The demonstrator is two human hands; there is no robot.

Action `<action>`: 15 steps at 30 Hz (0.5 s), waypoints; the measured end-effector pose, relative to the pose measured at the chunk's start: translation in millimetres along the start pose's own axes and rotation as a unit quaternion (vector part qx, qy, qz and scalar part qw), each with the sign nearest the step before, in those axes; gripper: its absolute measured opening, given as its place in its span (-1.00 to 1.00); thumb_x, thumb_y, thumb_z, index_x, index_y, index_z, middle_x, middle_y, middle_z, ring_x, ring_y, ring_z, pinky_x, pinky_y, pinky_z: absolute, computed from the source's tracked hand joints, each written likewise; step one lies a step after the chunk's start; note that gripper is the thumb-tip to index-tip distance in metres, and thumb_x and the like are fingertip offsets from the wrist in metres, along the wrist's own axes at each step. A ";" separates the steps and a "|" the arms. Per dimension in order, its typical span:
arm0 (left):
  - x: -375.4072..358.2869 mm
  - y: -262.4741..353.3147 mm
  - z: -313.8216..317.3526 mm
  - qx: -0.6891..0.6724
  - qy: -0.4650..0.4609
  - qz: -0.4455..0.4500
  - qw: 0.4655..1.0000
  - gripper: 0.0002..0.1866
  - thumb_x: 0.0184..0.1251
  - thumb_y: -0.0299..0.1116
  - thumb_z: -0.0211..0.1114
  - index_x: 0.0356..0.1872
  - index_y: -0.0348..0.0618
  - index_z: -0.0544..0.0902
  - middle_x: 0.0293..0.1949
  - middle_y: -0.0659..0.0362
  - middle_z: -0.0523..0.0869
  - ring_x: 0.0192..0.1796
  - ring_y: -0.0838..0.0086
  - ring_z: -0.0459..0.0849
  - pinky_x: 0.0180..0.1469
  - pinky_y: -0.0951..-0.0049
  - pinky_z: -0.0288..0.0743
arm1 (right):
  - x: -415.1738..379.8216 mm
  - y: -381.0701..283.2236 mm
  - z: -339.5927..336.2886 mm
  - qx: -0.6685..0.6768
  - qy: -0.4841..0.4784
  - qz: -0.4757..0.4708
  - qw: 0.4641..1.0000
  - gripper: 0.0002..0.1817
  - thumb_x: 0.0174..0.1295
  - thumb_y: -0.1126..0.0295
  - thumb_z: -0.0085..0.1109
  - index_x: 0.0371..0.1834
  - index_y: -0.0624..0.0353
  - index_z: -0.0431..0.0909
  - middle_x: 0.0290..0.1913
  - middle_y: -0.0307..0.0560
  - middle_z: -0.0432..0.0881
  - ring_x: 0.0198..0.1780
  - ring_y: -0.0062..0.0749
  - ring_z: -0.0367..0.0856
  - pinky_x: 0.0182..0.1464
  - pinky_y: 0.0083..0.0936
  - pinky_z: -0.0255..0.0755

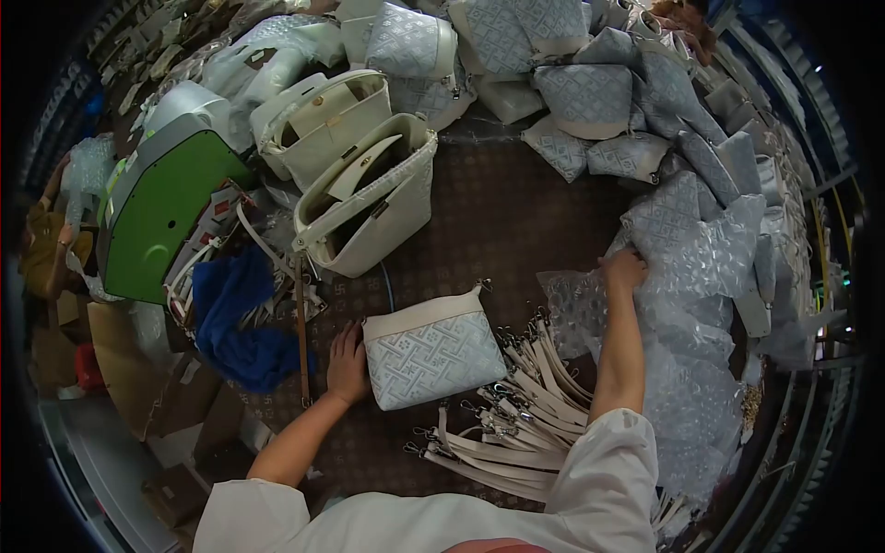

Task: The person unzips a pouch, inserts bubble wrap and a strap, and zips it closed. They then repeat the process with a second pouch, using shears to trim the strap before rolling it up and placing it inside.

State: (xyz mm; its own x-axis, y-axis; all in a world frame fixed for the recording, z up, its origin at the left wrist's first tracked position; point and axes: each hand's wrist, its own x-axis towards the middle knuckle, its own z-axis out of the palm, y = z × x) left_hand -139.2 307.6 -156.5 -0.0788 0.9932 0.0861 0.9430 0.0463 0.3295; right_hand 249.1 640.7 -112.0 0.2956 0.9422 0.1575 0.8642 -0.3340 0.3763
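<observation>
A small pouch (433, 352) with a pale patterned body, a cream top band and a zip lies on the dark table in front of me. My left hand (347, 364) rests at its left edge, fingers stretched out along the table. Farther right, my right hand (625, 269) has its fingers curled at the edge of a sheet of bubble wrap (687, 341), close to a patterned pouch (659, 217). Its fingertips are partly hidden. Between my arms lies a bundle of cream straps (516, 424) with metal clips.
Two cream handbags (392, 217) stand open at the back left, beside a green panel (171, 212) and a blue cloth (235, 318). Many patterned pouches (585, 97) are heaped at the back and right. Another person's arm (60, 249) shows at far left.
</observation>
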 end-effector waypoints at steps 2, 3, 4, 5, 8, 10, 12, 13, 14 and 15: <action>-1.1 0.2 -1.5 -0.013 -0.006 -0.005 1.000 -0.49 0.01 -0.31 0.15 0.04 -0.30 0.36 0.23 -0.09 0.20 0.32 0.03 0.10 0.29 0.05 -0.01 | 0.9 3.3 12.7 0.002 0.010 -0.037 0.999 -0.36 -0.03 -0.08 0.16 -0.07 0.29 0.46 -0.19 0.02 0.62 -0.12 -0.17 0.58 0.01 -0.25 0.22; -0.3 0.1 -1.2 -0.008 -0.005 -0.003 1.000 -0.49 0.01 -0.31 0.16 0.04 -0.30 0.36 0.23 -0.09 0.21 0.32 0.03 0.10 0.29 0.04 -0.01 | 2.2 6.3 12.5 0.001 0.022 -0.075 0.997 -0.40 -0.02 -0.05 0.16 -0.08 0.27 0.47 -0.21 0.00 0.63 -0.11 -0.17 0.58 -0.02 -0.27 0.23; -0.3 0.3 -0.8 -0.004 -0.004 -0.003 1.000 -0.49 0.01 -0.31 0.16 0.04 -0.30 0.36 0.23 -0.09 0.21 0.32 0.03 0.10 0.29 0.04 -0.01 | 5.0 7.4 12.0 -0.004 0.024 -0.077 0.997 -0.40 -0.02 -0.05 0.16 -0.08 0.27 0.47 -0.21 0.00 0.63 -0.11 -0.17 0.58 -0.02 -0.27 0.23; -0.2 0.6 -0.2 -0.010 -0.006 -0.006 1.000 -0.49 0.01 -0.31 0.16 0.04 -0.30 0.36 0.23 -0.09 0.21 0.32 0.03 0.10 0.29 0.04 -0.01 | 9.4 8.3 11.2 0.020 0.000 -0.072 0.997 -0.42 -0.03 -0.02 0.16 -0.10 0.26 0.48 -0.23 -0.04 0.64 -0.12 -0.16 0.59 -0.03 -0.25 0.23; 0.7 1.1 1.3 -0.013 0.012 0.007 1.000 -0.49 0.00 -0.31 0.17 0.03 -0.29 0.36 0.23 -0.09 0.21 0.32 0.04 0.10 0.29 0.04 -0.01 | 18.2 10.7 16.5 0.026 -0.048 -0.062 0.997 -0.39 -0.04 -0.05 0.16 -0.07 0.26 0.46 -0.20 -0.02 0.63 -0.10 -0.15 0.57 -0.03 -0.18 0.22; -0.4 -0.3 2.0 -0.008 0.011 0.001 1.000 -0.48 0.00 -0.31 0.17 0.03 -0.29 0.36 0.23 -0.08 0.21 0.32 0.04 0.11 0.29 0.04 -0.01 | 12.3 4.0 6.9 0.019 -0.068 -0.062 0.996 -0.32 -0.06 -0.10 0.16 -0.03 0.27 0.43 -0.15 0.03 0.60 -0.07 -0.14 0.56 -0.01 -0.13 0.21; -1.1 0.0 1.2 -0.005 0.008 0.000 1.000 -0.48 0.00 -0.30 0.18 0.04 -0.28 0.36 0.24 -0.08 0.21 0.32 0.05 0.11 0.30 0.04 -0.01 | -0.5 -7.4 -2.6 -0.008 -0.027 0.042 0.999 -0.16 -0.12 -0.14 0.22 0.10 0.29 0.28 -0.01 0.12 0.51 0.01 -0.11 0.51 0.03 -0.06 0.21; -0.3 0.2 -0.2 -0.004 0.001 0.002 1.000 -0.48 0.00 -0.30 0.18 0.04 -0.27 0.36 0.24 -0.07 0.21 0.32 0.05 0.11 0.30 0.05 -0.01 | 2.5 -8.6 -3.0 -0.003 -0.029 0.040 0.999 -0.16 -0.12 -0.14 0.22 0.10 0.29 0.28 -0.01 0.12 0.51 0.01 -0.11 0.51 0.03 -0.06 0.21; 0.8 -0.4 -1.0 0.003 0.000 0.003 1.000 -0.48 0.00 -0.30 0.18 0.04 -0.27 0.36 0.24 -0.07 0.21 0.32 0.05 0.11 0.30 0.05 -0.01 | 6.7 -7.4 0.2 0.014 -0.046 0.038 0.998 -0.09 -0.16 -0.14 0.27 0.16 0.27 0.20 0.04 0.15 0.46 0.04 -0.09 0.48 0.05 -0.04 0.20; 1.3 0.0 -1.6 -0.001 -0.002 -0.002 1.000 -0.47 -0.01 -0.29 0.19 0.04 -0.26 0.36 0.24 -0.07 0.21 0.32 0.05 0.11 0.30 0.05 -0.01 | 6.9 -6.5 4.2 0.030 -0.066 0.037 0.997 -0.02 -0.21 -0.13 0.32 0.21 0.25 0.12 0.08 0.17 0.42 0.08 -0.08 0.45 0.08 -0.02 0.20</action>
State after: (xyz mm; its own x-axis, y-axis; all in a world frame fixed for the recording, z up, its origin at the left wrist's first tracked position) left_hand -139.8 308.7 -154.9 -0.0815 0.9934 0.0811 0.9418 0.0502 0.3324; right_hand 247.3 649.4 -117.2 0.4080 0.9110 0.0592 0.8594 -0.4052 0.3117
